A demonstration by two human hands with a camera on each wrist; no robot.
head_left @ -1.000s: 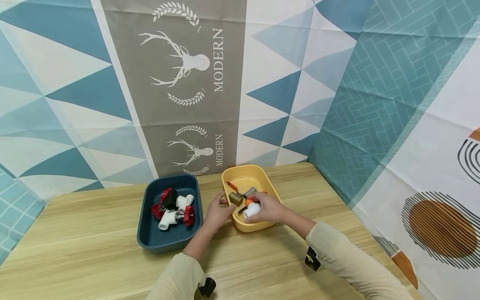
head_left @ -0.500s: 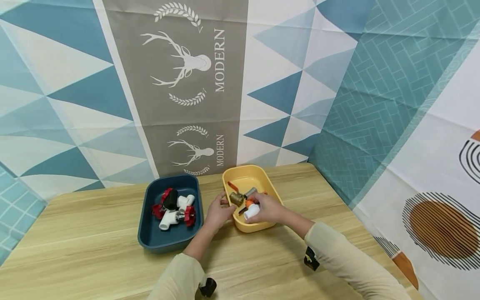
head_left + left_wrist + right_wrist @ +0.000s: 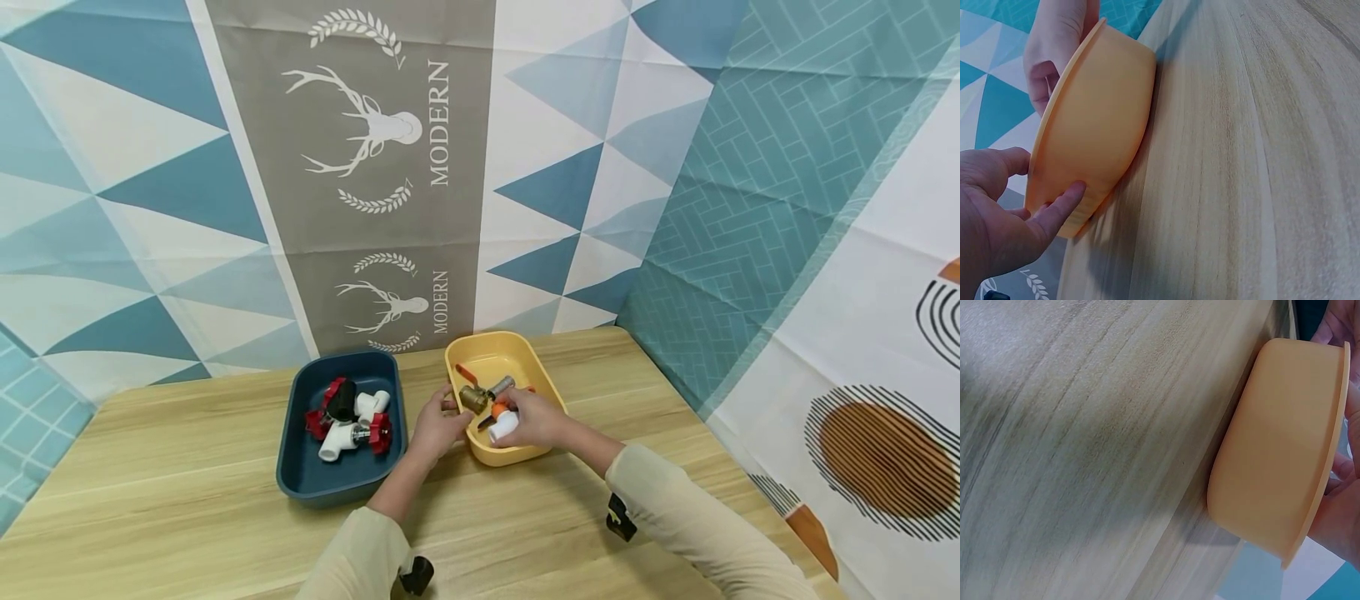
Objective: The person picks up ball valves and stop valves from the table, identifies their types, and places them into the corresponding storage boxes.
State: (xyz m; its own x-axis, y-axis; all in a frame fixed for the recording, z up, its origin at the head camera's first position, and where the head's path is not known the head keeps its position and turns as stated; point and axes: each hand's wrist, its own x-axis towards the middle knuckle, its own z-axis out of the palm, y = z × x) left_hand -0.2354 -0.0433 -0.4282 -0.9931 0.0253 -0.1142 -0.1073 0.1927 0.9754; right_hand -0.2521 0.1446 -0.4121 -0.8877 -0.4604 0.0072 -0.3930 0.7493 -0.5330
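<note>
In the head view a yellow plastic bin (image 3: pixel 491 346) stands on the table. My left hand (image 3: pixel 435 429) grips its left wall. In the left wrist view that hand's thumb is at the rim and its fingers lie against the bin's outer side (image 3: pixel 1097 112). My right hand (image 3: pixel 538 419) reaches over the right side and holds a white plastic valve (image 3: pixel 504 427) with an orange part low inside the bin. Its fingertips are partly hidden. Beside the valve lie a brass valve (image 3: pixel 472 399), a red lever handle (image 3: pixel 466 372) and a grey metal piece (image 3: pixel 501 386).
To the left stands a dark blue bin (image 3: pixel 300 482). It holds a white valve (image 3: pixel 339 440) with a red handwheel (image 3: pixel 379 432), a black valve body (image 3: pixel 342 401) and another white fitting (image 3: pixel 372 403). Patterned cloth (image 3: pixel 540 183) hangs behind the table (image 3: pixel 187 467).
My right hand has shifted very slightly with the white valve, still inside the yellow bin. The left hand keeps its grip on the bin, and both bins stay put.
</note>
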